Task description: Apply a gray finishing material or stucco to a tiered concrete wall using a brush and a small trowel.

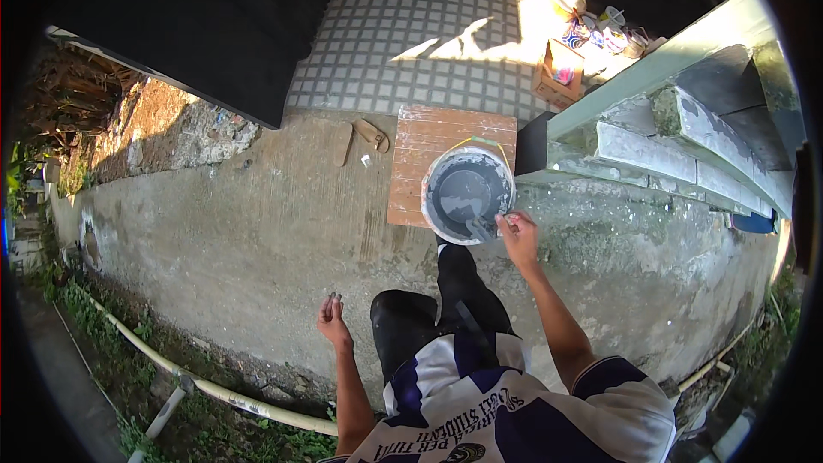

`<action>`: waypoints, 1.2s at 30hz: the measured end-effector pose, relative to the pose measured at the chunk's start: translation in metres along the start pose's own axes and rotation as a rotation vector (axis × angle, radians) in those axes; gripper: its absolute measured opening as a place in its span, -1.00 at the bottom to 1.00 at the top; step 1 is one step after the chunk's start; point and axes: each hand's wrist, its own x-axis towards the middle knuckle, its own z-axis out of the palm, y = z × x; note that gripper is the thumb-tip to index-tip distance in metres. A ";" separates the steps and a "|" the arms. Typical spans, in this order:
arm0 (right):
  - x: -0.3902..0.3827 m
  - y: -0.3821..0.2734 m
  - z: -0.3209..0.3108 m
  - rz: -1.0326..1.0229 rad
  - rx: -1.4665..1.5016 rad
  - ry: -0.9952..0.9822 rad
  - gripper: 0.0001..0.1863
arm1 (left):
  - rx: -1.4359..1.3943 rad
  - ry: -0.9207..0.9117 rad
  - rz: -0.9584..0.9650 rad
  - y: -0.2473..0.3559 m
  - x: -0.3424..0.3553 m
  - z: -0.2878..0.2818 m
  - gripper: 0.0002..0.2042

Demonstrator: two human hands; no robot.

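Observation:
A round bucket with a paint-smeared pale rim and a yellow handle stands on a brown slatted wooden stand in front of me. Grey paint-like material coats its inside and lies pale at the bottom. At the bucket's near right rim, my right hand is closed on a flat grey-smeared tool, which reaches over the rim into the bucket. My left hand is raised to the left of my knee, away from the bucket. Its fingers are curled together, the tips smudged grey, and nothing shows in them.
Painted concrete steps rise at the right. Sandals lie left of the stand. On the tiled floor beyond are a cardboard box and assorted bags. A pale pipe runs along the plants at lower left.

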 end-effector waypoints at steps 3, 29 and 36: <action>0.022 0.036 0.040 0.067 -0.120 -0.159 -0.75 | 0.029 -0.218 -0.169 -0.016 0.004 0.083 -0.64; 0.056 0.149 0.124 0.380 -0.041 -0.219 -0.78 | 0.126 -0.674 -0.538 -0.098 0.022 0.255 -0.64; 0.045 0.153 0.160 0.399 -0.069 -0.146 -0.71 | 0.206 -0.628 -0.359 -0.088 0.047 0.264 -0.69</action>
